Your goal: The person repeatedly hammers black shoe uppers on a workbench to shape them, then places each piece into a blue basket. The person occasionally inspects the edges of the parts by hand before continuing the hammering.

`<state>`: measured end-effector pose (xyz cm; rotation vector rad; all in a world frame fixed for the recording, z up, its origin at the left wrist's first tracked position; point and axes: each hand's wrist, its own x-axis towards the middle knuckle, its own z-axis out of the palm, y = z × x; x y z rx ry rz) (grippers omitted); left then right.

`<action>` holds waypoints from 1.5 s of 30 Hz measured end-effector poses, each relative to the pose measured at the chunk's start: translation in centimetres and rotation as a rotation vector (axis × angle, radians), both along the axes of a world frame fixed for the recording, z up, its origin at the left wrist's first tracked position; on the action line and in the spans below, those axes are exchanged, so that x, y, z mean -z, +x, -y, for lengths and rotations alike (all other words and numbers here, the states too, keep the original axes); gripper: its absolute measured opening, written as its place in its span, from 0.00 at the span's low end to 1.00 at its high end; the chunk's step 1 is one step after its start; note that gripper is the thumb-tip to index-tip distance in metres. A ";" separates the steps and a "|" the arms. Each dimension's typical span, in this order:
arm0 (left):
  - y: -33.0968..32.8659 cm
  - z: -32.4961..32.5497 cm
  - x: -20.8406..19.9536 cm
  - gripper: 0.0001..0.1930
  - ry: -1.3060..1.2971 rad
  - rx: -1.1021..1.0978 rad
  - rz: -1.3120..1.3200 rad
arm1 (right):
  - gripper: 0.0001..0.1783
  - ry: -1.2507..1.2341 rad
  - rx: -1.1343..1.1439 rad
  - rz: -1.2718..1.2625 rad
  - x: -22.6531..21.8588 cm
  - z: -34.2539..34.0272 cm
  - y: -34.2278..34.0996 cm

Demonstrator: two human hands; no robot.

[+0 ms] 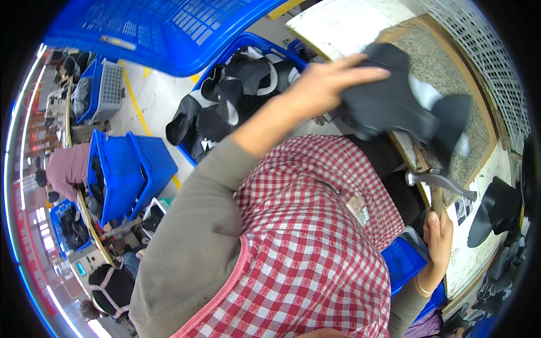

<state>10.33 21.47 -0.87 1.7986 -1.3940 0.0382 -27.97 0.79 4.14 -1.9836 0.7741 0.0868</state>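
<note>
- Left hand grips the black shoe piece, two fingers parted on top, thumb's hidden
- Piece overlaps the desk edge, partly over the stone slab
- Right hand wraps the hammer, head near the slab's edge
- Some slab room rightward, toward the white crate

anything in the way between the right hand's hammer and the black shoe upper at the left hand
Nothing visible stands between the hammer in the right hand and the black shoe upper at the left hand, though this view doesn't settle their gap.
</note>
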 end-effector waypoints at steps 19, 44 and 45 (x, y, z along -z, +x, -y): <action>4.6 -45.8 27.4 0.38 0.614 -1.320 -0.211 | 0.23 -0.071 -0.030 -0.106 -3.6 -6.7 7.2; 52.3 -11.5 4.3 0.38 -0.188 -0.996 -0.363 | 0.17 0.168 0.691 0.005 -0.6 -1.9 0.9; 51.9 -11.9 4.6 0.39 -0.124 -0.897 -0.401 | 0.17 0.212 0.733 -0.021 -0.4 -1.7 0.5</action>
